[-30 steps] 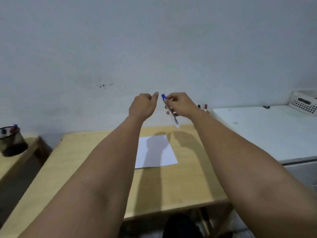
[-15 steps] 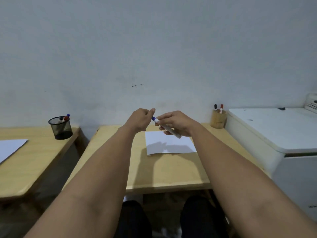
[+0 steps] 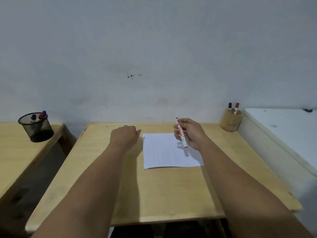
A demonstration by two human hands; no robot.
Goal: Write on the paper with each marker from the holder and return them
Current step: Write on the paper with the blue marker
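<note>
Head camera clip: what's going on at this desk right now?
A person sits at a wooden desk with a sheet of white paper in front of them. The right hand holds an uncapped marker, tip pointing up, above the paper's far right part. The left hand is closed in a fist just left of the paper; whether it holds the cap cannot be seen. Two more markers stand in the wooden holder at the desk's far right corner. No writing is visible on the paper.

Matt pale wood table; smooth white paper; holder wooden, perhaps bamboo.
</note>
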